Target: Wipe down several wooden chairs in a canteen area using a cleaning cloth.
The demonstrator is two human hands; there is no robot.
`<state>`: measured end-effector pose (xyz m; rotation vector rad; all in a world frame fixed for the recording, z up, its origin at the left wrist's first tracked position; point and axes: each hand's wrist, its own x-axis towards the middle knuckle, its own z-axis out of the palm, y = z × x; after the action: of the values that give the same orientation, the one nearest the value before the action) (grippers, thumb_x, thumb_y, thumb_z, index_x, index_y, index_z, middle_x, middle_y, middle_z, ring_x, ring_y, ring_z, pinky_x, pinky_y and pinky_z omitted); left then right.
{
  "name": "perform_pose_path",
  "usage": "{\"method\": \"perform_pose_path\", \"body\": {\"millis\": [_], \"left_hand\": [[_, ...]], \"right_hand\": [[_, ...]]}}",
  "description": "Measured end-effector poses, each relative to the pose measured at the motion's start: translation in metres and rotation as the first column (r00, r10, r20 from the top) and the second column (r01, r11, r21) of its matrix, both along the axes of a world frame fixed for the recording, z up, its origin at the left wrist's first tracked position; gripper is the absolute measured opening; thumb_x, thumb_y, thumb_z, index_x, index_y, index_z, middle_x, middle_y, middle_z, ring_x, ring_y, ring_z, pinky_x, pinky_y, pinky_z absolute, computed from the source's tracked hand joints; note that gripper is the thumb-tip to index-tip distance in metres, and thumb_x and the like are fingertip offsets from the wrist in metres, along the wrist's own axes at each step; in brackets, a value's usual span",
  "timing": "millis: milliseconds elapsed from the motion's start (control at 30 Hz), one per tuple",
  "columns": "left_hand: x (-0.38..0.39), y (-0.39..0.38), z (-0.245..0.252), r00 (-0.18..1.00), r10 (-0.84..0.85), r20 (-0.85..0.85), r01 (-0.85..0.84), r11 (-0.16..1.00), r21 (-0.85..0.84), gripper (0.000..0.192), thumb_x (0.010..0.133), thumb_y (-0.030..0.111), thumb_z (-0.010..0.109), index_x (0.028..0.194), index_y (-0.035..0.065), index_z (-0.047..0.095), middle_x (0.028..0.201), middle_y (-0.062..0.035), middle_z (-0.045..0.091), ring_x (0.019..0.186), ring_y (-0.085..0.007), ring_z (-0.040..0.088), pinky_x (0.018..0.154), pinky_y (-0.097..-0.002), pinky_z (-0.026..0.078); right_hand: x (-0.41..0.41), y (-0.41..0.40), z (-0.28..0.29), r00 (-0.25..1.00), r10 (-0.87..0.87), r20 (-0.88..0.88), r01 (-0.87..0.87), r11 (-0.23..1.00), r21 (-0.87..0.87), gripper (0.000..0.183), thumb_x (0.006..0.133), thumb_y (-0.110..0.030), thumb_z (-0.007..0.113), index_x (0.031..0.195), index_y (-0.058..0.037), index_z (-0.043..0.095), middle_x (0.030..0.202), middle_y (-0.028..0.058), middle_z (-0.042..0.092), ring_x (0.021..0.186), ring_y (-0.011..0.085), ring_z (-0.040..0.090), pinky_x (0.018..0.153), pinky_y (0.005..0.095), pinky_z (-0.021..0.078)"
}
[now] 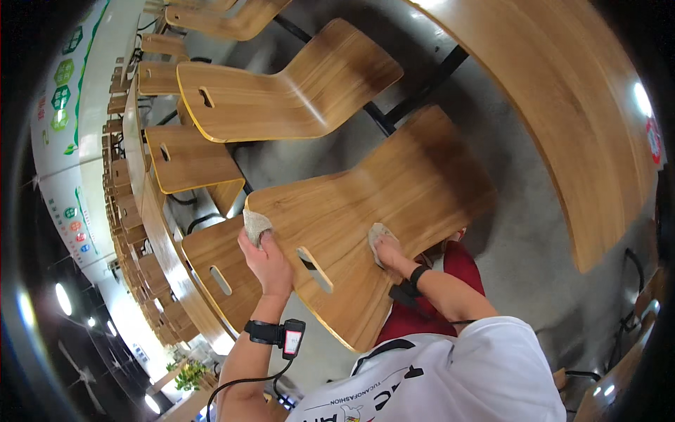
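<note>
A bent-plywood chair (337, 211) with a wood-grain face and an oval handle slot stands right in front of me. My left hand (268, 264) grips a light grey cloth (257, 224) at the upper corner of its backrest, the cloth folded over the edge. Lower on the same backrest, towards its near side edge, my right hand (389, 250) presses another pale cloth (377, 237) flat to the wood. The fingers of my right hand are partly hidden. Black straps with cables sit on both wrists.
A long wooden table (569, 105) curves along the right. Beside my chair stands a similar chair (253, 100), with more chairs and a table (158, 232) to the left. Black metal frames (427, 84) join the furniture near the grey floor. A green plant (191, 375) is at lower left.
</note>
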<state>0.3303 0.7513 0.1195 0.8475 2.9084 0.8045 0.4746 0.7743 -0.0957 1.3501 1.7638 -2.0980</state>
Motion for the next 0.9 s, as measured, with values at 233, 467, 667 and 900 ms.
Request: {"method": "perform_pose_path", "body": {"millis": [233, 467, 667, 900], "left_hand": [[0.004, 0.003, 0.003, 0.993, 0.05, 0.103, -0.057, 0.996, 0.069, 0.029, 0.085, 0.013, 0.044, 0.11, -0.0016, 0.04, 0.099, -0.015, 0.047, 0.09, -0.0243, 0.047, 0.081, -0.0329, 0.036], [0.002, -0.004, 0.008, 1.0, 0.006, -0.004, -0.007, 0.995, -0.101, 0.032, 0.085, 0.015, 0.044, 0.111, -0.0025, 0.039, 0.099, -0.0124, 0.046, 0.092, -0.0222, 0.045, 0.083, -0.0319, 0.035], [0.004, 0.003, 0.013, 0.997, 0.05, 0.057, -0.045, 0.996, -0.081, 0.032, 0.085, 0.014, 0.044, 0.112, -0.0013, 0.038, 0.1, -0.0093, 0.045, 0.092, -0.0179, 0.043, 0.084, -0.0298, 0.033], [0.007, 0.001, 0.008, 0.989, 0.093, 0.111, -0.078, 0.988, -0.133, 0.035, 0.085, 0.012, 0.041, 0.117, -0.0012, 0.034, 0.101, -0.0086, 0.044, 0.094, -0.0171, 0.041, 0.085, -0.0293, 0.032]], "right_hand": [[-0.097, 0.042, 0.134, 0.651, 0.082, -0.755, 0.262, 0.908, 0.325, 0.028, 0.081, -0.014, 0.047, 0.108, -0.0068, 0.053, 0.113, 0.0162, 0.051, 0.11, 0.0291, 0.044, 0.088, 0.0375, 0.0345], [-0.048, 0.025, -0.042, 0.916, 0.385, -0.112, -0.293, 0.834, 0.468, 0.026, 0.083, -0.017, 0.041, 0.099, 0.0005, 0.052, 0.094, 0.0209, 0.055, 0.087, 0.0334, 0.053, 0.077, 0.0416, 0.0403], [-0.011, 0.014, -0.068, 0.965, 0.254, 0.058, -0.26, 0.958, 0.124, 0.027, 0.083, -0.014, 0.038, 0.1, 0.0009, 0.054, 0.105, 0.0223, 0.052, 0.1, 0.0364, 0.047, 0.085, 0.0403, 0.0383], [-0.141, 0.087, -0.057, 0.953, 0.092, -0.287, 0.016, 0.936, 0.352, 0.026, 0.079, -0.013, 0.046, 0.101, -0.006, 0.055, 0.105, 0.0123, 0.053, 0.098, 0.0294, 0.049, 0.082, 0.0385, 0.0397]]}}
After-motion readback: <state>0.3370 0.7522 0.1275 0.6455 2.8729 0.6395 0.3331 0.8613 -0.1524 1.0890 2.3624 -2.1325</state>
